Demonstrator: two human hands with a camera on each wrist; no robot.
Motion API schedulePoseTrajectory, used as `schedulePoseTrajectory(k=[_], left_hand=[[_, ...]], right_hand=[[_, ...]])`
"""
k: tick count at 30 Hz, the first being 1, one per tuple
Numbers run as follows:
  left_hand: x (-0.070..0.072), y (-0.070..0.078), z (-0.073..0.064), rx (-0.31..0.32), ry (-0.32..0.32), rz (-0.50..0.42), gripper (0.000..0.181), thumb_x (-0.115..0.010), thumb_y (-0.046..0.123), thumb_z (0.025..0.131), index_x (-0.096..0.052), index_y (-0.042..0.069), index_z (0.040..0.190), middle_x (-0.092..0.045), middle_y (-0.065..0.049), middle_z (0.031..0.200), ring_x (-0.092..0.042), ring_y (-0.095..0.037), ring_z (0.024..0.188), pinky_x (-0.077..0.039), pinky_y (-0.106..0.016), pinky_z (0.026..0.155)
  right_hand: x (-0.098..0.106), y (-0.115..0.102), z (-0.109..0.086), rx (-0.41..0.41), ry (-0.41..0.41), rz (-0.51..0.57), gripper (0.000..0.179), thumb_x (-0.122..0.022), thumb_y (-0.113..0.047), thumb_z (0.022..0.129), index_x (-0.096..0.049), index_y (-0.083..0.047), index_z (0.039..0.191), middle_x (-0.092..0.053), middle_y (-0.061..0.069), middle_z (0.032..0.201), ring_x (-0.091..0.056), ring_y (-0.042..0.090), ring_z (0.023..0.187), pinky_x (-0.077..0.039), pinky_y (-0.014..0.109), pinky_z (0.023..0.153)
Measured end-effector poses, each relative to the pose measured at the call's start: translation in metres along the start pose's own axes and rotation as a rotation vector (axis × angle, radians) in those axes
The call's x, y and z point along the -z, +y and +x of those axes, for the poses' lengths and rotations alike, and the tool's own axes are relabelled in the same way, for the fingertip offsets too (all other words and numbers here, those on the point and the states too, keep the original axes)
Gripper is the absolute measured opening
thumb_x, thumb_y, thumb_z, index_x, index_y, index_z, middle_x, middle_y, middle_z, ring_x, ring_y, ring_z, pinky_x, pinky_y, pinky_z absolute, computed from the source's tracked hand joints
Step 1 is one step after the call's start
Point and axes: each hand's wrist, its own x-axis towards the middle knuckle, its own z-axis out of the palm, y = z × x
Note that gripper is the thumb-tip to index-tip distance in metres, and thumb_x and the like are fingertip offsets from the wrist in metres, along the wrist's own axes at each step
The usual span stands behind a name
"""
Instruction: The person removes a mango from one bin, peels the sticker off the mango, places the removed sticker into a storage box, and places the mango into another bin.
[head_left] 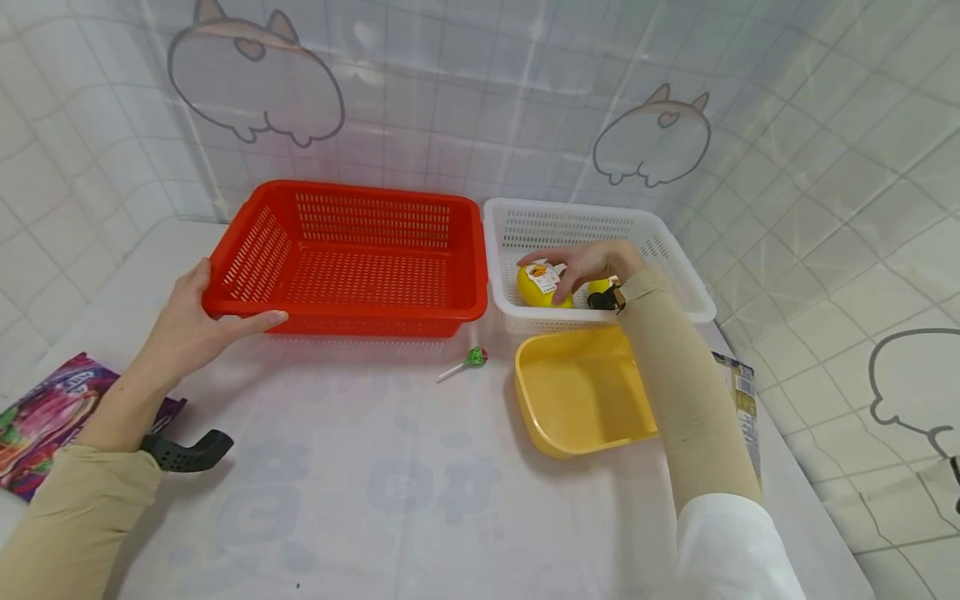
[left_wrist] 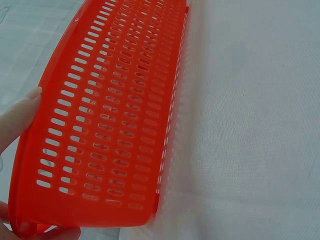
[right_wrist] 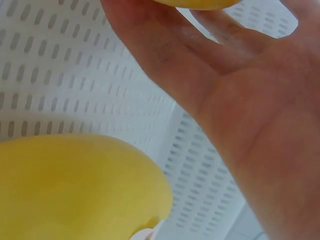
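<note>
Your L grip [head_left: 187, 321] holds the red basket [head_left: 375, 322] at its L front corner, a lollipop [head_left: 476, 357] lies on the tabletop [head_left: 337, 417] nr its R front corner, & your R grip [head_left: 592, 262] holds a labelled yellow item [head_left: 532, 292] inside the white basket [head_left: 570, 222].

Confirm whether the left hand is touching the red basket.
Touching. The head view shows the left hand gripping the red basket at its left end; the left wrist view shows a fingertip against the rim.

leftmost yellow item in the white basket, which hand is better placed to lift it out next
The right hand, probably: it grasps the yellow item inside the white basket, while the left hand holds the left end of the red basket.
</note>
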Motion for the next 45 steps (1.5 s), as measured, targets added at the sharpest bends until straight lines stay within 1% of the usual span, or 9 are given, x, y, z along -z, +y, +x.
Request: schedulePoseTrajectory(k=[3, 7, 13, 16, 23, 29, 37, 42, 45], left_hand=[[0.0, -0.001, 0.0, 0.008, -0.007, -0.001, 0.108, -0.075, 0.05, 0.085, -0.011, 0.007, 0.16, -0.026, -0.031, 0.151, -0.03, -0.047, 0.13, -0.039, -0.064, 0.092], [0.0, -0.001, 0.0, 0.009, -0.008, 0.0, 0.108, -0.075, 0.05, 0.086, -0.01, 0.007, 0.16, -0.025, -0.031, 0.151, -0.03, -0.047, 0.13, -0.04, -0.064, 0.092], [0.0, 0.0, 0.0, 0.002, -0.001, 0.016, 0.106, -0.075, 0.05, 0.085, -0.014, 0.006, 0.159, -0.029, -0.029, 0.148, -0.033, -0.046, 0.128, -0.042, -0.047, 0.085], [0.0, 0.001, 0.0, 0.003, -0.001, 0.018, 0.106, -0.075, 0.05, 0.085, -0.014, 0.005, 0.159, -0.029, -0.029, 0.148, -0.033, -0.046, 0.128, -0.042, -0.044, 0.084], [-0.001, 0.0, 0.0, 0.008, -0.001, 0.01, 0.109, -0.075, 0.051, 0.085, -0.01, 0.006, 0.16, -0.026, -0.031, 0.151, -0.03, -0.047, 0.13, -0.041, -0.063, 0.091], [-0.001, -0.001, 0.0, 0.01, -0.001, 0.012, 0.108, -0.075, 0.051, 0.085, -0.011, 0.006, 0.16, -0.026, -0.03, 0.151, -0.031, -0.047, 0.13, -0.042, -0.06, 0.09], [-0.001, -0.001, 0.0, 0.02, -0.011, 0.005, 0.111, -0.074, 0.053, 0.085, -0.007, 0.007, 0.161, -0.023, -0.032, 0.152, -0.029, -0.048, 0.131, -0.041, -0.064, 0.092], [0.0, 0.0, 0.0, 0.022, -0.013, 0.001, 0.11, -0.074, 0.052, 0.085, -0.008, 0.007, 0.16, -0.023, -0.031, 0.152, -0.03, -0.047, 0.13, -0.041, -0.06, 0.09], [0.0, 0.0, -0.001, 0.022, -0.014, 0.0, 0.11, -0.074, 0.052, 0.085, -0.008, 0.007, 0.161, -0.023, -0.031, 0.153, -0.03, -0.047, 0.13, -0.041, -0.061, 0.09]], right_hand=[[0.001, -0.001, -0.001, 0.006, 0.005, 0.001, 0.097, -0.082, -0.009, 0.08, -0.027, -0.029, 0.157, -0.013, -0.002, 0.163, -0.027, 0.029, 0.14, -0.047, 0.045, 0.108], [0.002, -0.002, -0.004, -0.01, 0.028, 0.01, 0.098, -0.082, -0.008, 0.08, -0.027, -0.029, 0.157, -0.013, -0.001, 0.164, -0.028, 0.03, 0.141, -0.047, 0.047, 0.107], [0.004, -0.004, -0.008, -0.033, 0.082, -0.009, 0.098, -0.082, -0.009, 0.08, -0.026, -0.028, 0.158, -0.009, 0.003, 0.166, -0.021, 0.033, 0.147, -0.043, 0.054, 0.11], [0.005, -0.004, -0.009, -0.043, 0.102, -0.007, 0.098, -0.083, -0.01, 0.079, -0.027, -0.03, 0.157, -0.01, 0.001, 0.166, -0.02, 0.032, 0.147, -0.043, 0.055, 0.109], [0.005, -0.006, -0.012, -0.069, 0.122, -0.009, 0.096, -0.083, -0.013, 0.08, -0.029, -0.03, 0.157, -0.012, 0.001, 0.166, -0.019, 0.032, 0.148, -0.045, 0.055, 0.108], [0.003, -0.01, -0.016, -0.081, 0.135, -0.008, 0.094, -0.082, -0.012, 0.081, -0.029, -0.031, 0.156, -0.013, 0.001, 0.165, -0.027, 0.032, 0.143, -0.048, 0.053, 0.105], [0.002, -0.014, -0.023, -0.084, 0.173, -0.005, 0.095, -0.083, -0.014, 0.08, -0.03, -0.031, 0.156, -0.014, 0.001, 0.165, -0.033, 0.03, 0.138, -0.052, 0.048, 0.102], [0.003, -0.012, -0.025, -0.079, 0.182, -0.022, 0.097, -0.083, -0.019, 0.081, -0.026, -0.03, 0.158, -0.01, 0.008, 0.165, -0.035, 0.031, 0.137, -0.054, 0.043, 0.099], [0.003, -0.012, -0.027, -0.072, 0.194, -0.002, 0.097, -0.082, -0.019, 0.082, -0.024, -0.028, 0.159, -0.007, 0.014, 0.164, -0.035, 0.031, 0.136, -0.055, 0.042, 0.097]])
